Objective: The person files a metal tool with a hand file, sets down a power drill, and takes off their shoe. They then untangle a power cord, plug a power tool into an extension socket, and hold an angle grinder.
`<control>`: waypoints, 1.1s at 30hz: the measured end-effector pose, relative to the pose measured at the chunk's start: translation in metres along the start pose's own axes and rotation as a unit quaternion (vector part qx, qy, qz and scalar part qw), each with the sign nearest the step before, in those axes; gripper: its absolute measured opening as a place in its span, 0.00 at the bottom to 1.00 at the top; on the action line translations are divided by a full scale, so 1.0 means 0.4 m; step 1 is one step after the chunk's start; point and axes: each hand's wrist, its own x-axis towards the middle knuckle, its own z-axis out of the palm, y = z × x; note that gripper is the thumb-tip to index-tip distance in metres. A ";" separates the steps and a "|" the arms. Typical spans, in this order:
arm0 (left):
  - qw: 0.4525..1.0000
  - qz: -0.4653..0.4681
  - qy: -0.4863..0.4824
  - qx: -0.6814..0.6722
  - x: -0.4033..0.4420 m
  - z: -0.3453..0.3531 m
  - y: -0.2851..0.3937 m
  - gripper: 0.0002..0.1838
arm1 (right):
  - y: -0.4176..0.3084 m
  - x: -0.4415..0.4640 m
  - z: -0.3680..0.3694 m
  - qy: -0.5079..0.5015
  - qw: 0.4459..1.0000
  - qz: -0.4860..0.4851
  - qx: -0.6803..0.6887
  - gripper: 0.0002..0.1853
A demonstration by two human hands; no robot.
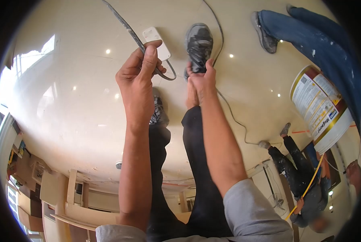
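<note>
Seeing my L hand (136,74) pinching the thin grey round cable (129,29), long axis slanting upper L to lower R thru fingers, looping to flat white plastic box (163,51); R hand (203,82) farther, at grey-black shoe (199,40), grip can't tell.

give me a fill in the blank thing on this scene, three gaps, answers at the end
The person's ____ hand holds the grey cable. The flat box near that hand is ____ in colour. The large brand name printed on the bucket reads ____.
Missing words: left; white; Megacryl.
</note>
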 end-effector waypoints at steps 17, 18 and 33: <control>0.982 0.107 0.150 -0.029 0.039 -0.087 0.096 0.20 | -0.382 -0.069 0.217 -0.432 0.897 0.052 0.078 0.08; 0.984 0.103 0.141 -0.024 0.032 -0.089 0.101 0.20 | -0.346 0.011 0.195 -0.359 0.932 0.009 0.047 0.08; 0.978 0.090 0.190 0.009 0.066 -0.071 0.110 0.19 | -0.523 -0.314 0.323 -0.552 0.813 0.112 0.148 0.13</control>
